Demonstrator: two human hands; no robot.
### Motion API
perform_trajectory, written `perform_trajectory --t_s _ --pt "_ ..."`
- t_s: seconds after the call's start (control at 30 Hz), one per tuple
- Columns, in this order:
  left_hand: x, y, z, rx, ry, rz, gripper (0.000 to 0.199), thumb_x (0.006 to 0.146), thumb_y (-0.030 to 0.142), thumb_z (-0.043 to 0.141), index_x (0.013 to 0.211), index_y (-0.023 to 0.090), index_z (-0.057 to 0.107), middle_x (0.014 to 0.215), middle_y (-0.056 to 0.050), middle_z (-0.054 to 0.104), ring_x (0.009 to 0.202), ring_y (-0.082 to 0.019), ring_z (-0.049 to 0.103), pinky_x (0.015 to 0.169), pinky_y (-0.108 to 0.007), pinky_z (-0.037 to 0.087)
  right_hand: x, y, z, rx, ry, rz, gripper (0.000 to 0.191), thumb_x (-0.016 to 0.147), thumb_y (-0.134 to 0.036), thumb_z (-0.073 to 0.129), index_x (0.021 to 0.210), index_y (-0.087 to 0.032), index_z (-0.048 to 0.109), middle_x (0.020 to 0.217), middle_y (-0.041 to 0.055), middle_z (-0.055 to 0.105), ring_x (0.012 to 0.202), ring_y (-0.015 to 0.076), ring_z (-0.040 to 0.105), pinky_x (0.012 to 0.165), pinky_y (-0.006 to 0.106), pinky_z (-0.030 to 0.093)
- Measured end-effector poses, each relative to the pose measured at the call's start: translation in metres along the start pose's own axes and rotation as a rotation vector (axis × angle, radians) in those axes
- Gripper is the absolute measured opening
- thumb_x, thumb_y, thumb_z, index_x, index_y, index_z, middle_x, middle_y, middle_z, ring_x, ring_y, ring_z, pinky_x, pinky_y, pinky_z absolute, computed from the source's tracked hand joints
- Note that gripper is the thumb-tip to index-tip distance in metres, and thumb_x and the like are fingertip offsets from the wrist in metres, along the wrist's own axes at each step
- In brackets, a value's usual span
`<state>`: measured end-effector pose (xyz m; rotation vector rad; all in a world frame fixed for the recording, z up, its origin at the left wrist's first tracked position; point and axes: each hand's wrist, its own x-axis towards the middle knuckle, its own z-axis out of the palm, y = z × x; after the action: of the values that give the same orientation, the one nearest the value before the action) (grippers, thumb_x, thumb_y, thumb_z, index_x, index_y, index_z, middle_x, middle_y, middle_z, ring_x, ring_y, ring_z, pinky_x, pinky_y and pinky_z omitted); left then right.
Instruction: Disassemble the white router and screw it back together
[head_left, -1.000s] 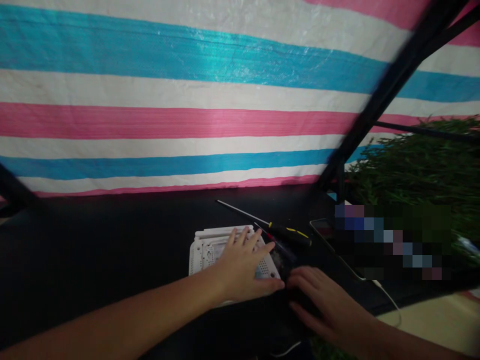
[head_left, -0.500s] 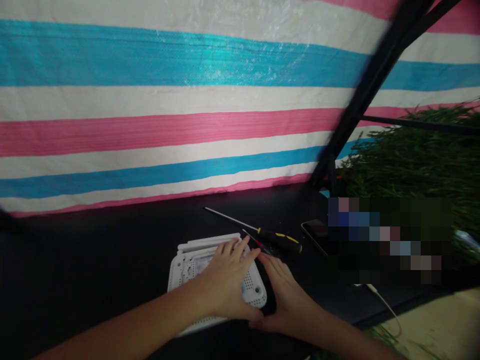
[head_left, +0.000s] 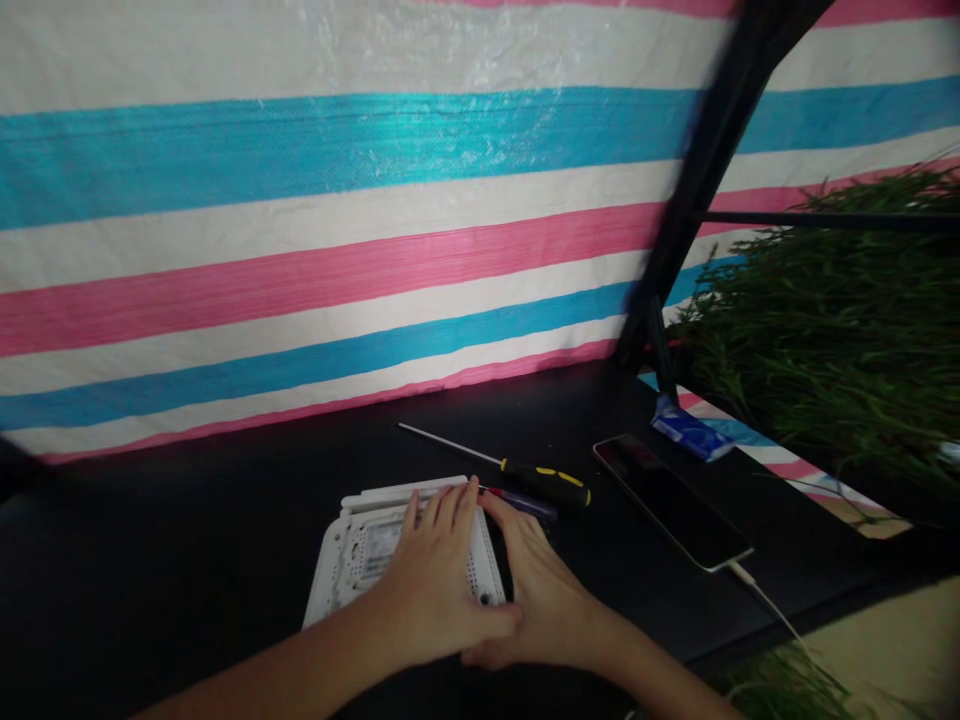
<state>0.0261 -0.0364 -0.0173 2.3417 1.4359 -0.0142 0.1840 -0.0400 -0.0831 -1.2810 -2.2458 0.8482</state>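
A white plastic router (head_left: 373, 545) lies on the black table, its vented, labelled underside facing up and a folded bar along its far edge. My left hand (head_left: 435, 585) lies over its right half, fingers bent toward the far edge and thumb at the near right. Against the router's right edge, my right hand (head_left: 540, 600) curls with fingertips at the far corner and thumb close to my left thumb. Both hands grip the casing; its near right part is hidden under them. Just beyond my fingers is a small screwdriver (head_left: 529, 506) with a dark, red-marked handle.
A longer black-and-yellow screwdriver (head_left: 551, 482) lies behind the small one. To the right are a phone (head_left: 675, 505) with a white cable (head_left: 772, 605) and a blue packet (head_left: 691, 430). A striped sheet (head_left: 337, 250) and a black post (head_left: 667, 240) stand behind the table (head_left: 187, 560).
The view has shifted, so the router and hands sit slightly further left. My right thumb has moved in under my left thumb; both hands stay on the router's right side.
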Motion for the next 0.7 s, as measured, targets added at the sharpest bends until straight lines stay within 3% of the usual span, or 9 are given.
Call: perform_trajectory --t_s 0.3,0.5,0.6,0.7 --pt "0.003 -0.008 0.007 0.091 0.074 0.036 0.104 0.06 0.055 0.066 0.143 0.004 0.03 0.15 -0.021 0.029 0.137 -0.035 0.027 0.112 -0.051 0.019 0.003 0.003 0.0 0.044 0.015 -0.062 0.131 0.041 -0.051 0.083 0.145 -0.006 0.017 0.144 0.0209 0.026 0.134 0.0324 0.025 0.114 0.047 0.02" --pt "-0.002 -0.014 0.007 0.095 -0.018 0.083 0.112 0.067 0.075 0.055 0.146 0.005 0.017 0.154 -0.019 0.013 0.142 -0.033 0.013 0.113 -0.058 0.008 0.003 0.009 0.003 0.032 0.039 -0.126 0.128 0.045 -0.056 0.079 0.144 -0.006 0.017 0.143 0.0217 0.027 0.134 0.0334 0.027 0.113 0.048 0.021" --pt "-0.004 -0.016 0.012 0.101 0.041 0.113 0.112 0.068 0.082 0.045 0.147 0.008 0.017 0.154 -0.018 0.012 0.142 -0.033 0.012 0.113 -0.058 0.006 0.002 0.008 0.003 0.023 0.026 -0.117 0.13 0.046 -0.055 0.079 0.145 -0.003 0.014 0.144 0.0236 0.025 0.135 0.0349 0.025 0.113 0.051 0.021" --pt "-0.005 -0.017 0.013 0.107 0.085 0.116 0.097 0.079 0.076 0.037 0.147 0.01 0.018 0.155 -0.015 0.013 0.143 -0.03 0.011 0.114 -0.057 0.006 0.001 0.005 0.003 0.012 0.03 -0.076 0.127 0.045 -0.049 0.08 0.145 -0.003 0.016 0.145 0.023 0.024 0.136 0.0345 0.023 0.113 0.051 0.021"
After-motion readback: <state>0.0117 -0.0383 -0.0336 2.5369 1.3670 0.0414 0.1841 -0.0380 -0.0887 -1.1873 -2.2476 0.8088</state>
